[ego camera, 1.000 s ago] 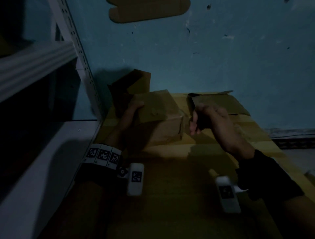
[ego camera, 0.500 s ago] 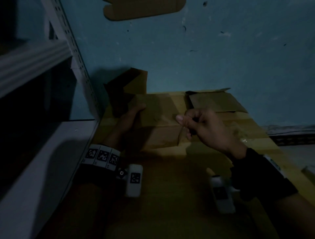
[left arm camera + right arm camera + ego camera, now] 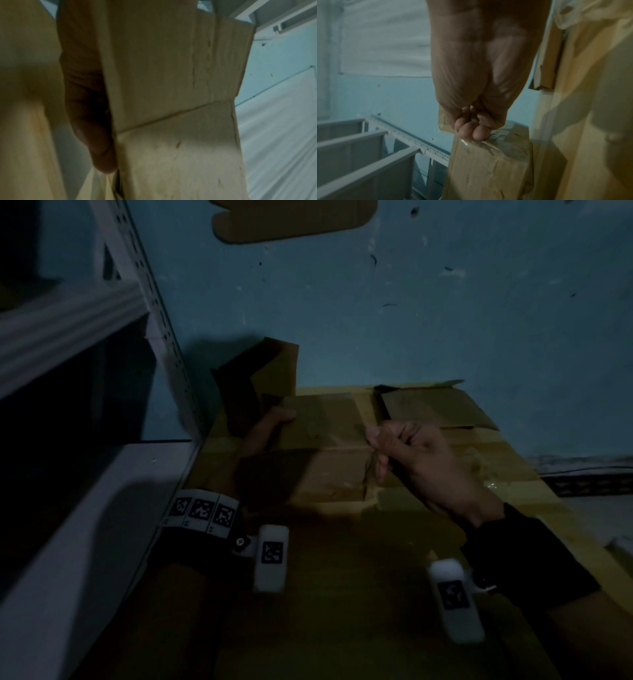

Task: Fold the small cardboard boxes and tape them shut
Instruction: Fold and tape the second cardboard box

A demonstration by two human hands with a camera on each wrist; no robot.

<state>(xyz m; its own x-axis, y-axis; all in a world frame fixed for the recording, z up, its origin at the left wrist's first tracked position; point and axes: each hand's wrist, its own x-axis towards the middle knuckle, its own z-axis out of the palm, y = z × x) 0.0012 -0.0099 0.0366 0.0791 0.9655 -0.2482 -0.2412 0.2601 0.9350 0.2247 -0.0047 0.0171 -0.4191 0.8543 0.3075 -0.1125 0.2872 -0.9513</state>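
A small brown cardboard box [image 3: 329,450] sits on a large cardboard surface [image 3: 342,577] in dim light. My left hand [image 3: 270,429] grips its left end, thumb on top; the left wrist view shows fingers [image 3: 92,121] against the box side [image 3: 171,81]. My right hand [image 3: 394,446] is at the box's right end and pinches a piece of clear tape [image 3: 443,121] that runs wrinkled over the box corner [image 3: 496,148]. Its fingertips [image 3: 474,131] are bunched together on the tape.
A folded box with raised flaps [image 3: 260,381] stands behind the left hand. An open flat carton [image 3: 431,409] lies at the back right. A white metal shelf rack [image 3: 102,440] runs along the left. A blue wall [image 3: 411,302] closes the back.
The box has been tipped down from a tilted hold to lie flatter. My right hand moved from its right side to the top right corner, drawing tape across.
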